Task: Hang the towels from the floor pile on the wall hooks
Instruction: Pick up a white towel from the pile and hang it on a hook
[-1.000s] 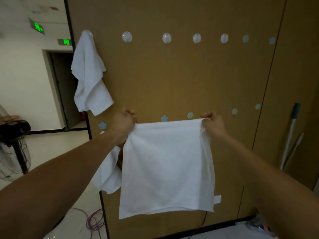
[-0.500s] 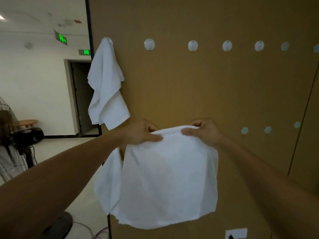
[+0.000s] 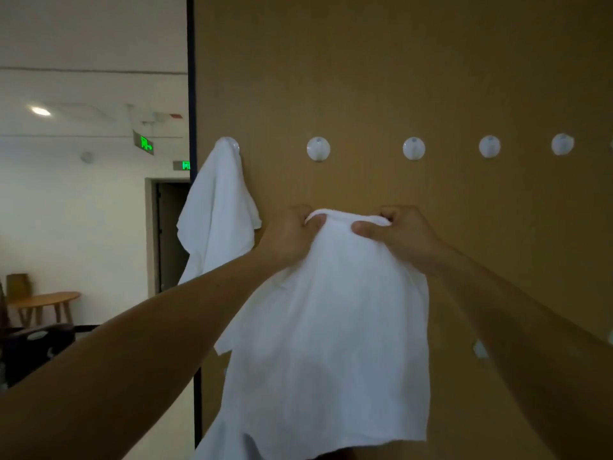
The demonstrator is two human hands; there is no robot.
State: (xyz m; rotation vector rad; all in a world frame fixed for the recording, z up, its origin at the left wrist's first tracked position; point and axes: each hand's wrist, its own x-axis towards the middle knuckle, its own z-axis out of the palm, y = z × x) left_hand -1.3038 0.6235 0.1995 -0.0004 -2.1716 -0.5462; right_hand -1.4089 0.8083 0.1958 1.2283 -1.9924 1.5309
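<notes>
I hold a white towel (image 3: 331, 333) up in front of the brown wall panel (image 3: 398, 78). My left hand (image 3: 288, 237) and my right hand (image 3: 401, 234) both pinch its bunched top edge, close together, a little below the upper row of hooks. The nearest bare white round hook (image 3: 318, 148) is just above my left hand, and another bare hook (image 3: 413, 148) is above my right hand. One white towel (image 3: 215, 214) hangs from the leftmost hook (image 3: 232, 144). Part of another white towel (image 3: 225, 439) shows low behind the held one.
More round hooks (image 3: 489, 146) continue to the right along the row. The panel's dark left edge (image 3: 190, 94) borders an open room with a doorway (image 3: 170, 234), a wooden table (image 3: 46, 300) and a dark object (image 3: 33, 343) at the lower left.
My hands have come closer together, gathering the towel's top edge, and have risen toward the upper hook row. The view has tilted up and nearer to the wall.
</notes>
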